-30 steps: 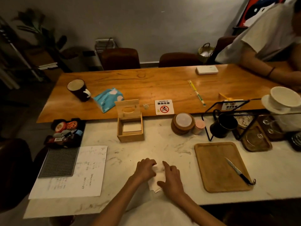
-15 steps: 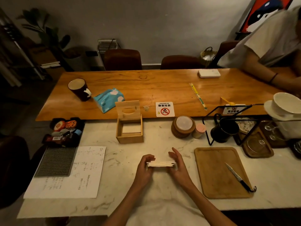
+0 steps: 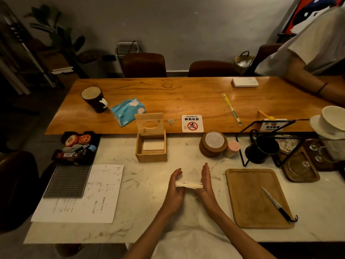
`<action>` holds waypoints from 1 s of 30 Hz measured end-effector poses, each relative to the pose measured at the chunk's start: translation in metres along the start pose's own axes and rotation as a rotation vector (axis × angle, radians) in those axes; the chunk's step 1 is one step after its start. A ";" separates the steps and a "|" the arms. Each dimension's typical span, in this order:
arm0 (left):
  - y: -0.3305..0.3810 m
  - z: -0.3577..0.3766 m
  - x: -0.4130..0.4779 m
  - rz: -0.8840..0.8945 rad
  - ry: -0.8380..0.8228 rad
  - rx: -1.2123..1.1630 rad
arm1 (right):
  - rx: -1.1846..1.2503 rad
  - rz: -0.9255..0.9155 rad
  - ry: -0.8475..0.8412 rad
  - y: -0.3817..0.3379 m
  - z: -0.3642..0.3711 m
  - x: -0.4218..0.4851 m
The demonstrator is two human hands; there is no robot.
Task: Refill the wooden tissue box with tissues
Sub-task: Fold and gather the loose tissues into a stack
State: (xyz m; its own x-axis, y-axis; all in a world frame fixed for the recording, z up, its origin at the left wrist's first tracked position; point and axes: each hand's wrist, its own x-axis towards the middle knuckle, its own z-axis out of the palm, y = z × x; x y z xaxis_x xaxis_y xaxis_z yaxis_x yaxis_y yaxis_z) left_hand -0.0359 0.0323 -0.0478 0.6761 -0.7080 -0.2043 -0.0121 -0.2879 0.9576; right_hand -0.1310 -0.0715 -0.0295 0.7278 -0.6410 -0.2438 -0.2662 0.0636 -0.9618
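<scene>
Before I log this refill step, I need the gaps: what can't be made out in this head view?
- Stack of tissues: seen edge-on between the left hand and right hand; the sheet count is unreadable.
- Wooden tissue box: the front wall hides part of the floor, so how much is inside is unclear.
- Sheet of paper: writing too small.
- Seated person: cut off by the right edge.

I see a white marble table [image 3: 145, 186] carrying the open wooden tissue box [image 3: 151, 149], a written sheet [image 3: 84, 195], a wooden tray [image 3: 250, 199] and stacked coasters [image 3: 212, 144]. Behind it, a wooden table [image 3: 186, 96] bears a mug [image 3: 93, 99], a blue tissue pack [image 3: 127, 111] and a no-smoking sign [image 3: 192, 123].
</scene>
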 end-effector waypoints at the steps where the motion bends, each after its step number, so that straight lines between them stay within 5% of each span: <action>1: -0.001 -0.001 0.000 0.020 -0.011 0.024 | 0.003 -0.009 0.018 -0.001 -0.001 0.001; 5: -0.005 -0.003 -0.003 0.066 -0.032 0.124 | -0.117 -0.096 0.022 -0.002 -0.005 0.000; 12: -0.010 0.001 0.001 0.106 -0.017 0.184 | -0.749 -0.361 -0.034 0.007 -0.012 0.006; 17: -0.010 0.007 -0.002 0.056 -0.029 0.185 | -0.613 -0.299 -0.039 0.006 -0.009 0.004; 24: -0.009 0.005 -0.001 0.086 -0.027 0.195 | -0.119 -0.068 0.025 0.015 -0.013 0.006; 30: -0.009 0.008 -0.003 0.094 0.012 0.214 | -0.189 -0.135 0.030 0.020 -0.016 0.006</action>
State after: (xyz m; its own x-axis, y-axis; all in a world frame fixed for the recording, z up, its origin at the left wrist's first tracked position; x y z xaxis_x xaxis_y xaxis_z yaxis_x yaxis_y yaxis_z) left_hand -0.0438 0.0319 -0.0570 0.6730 -0.7311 -0.1123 -0.2309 -0.3519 0.9071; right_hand -0.1420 -0.0859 -0.0482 0.7462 -0.6569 -0.1076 -0.2833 -0.1671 -0.9444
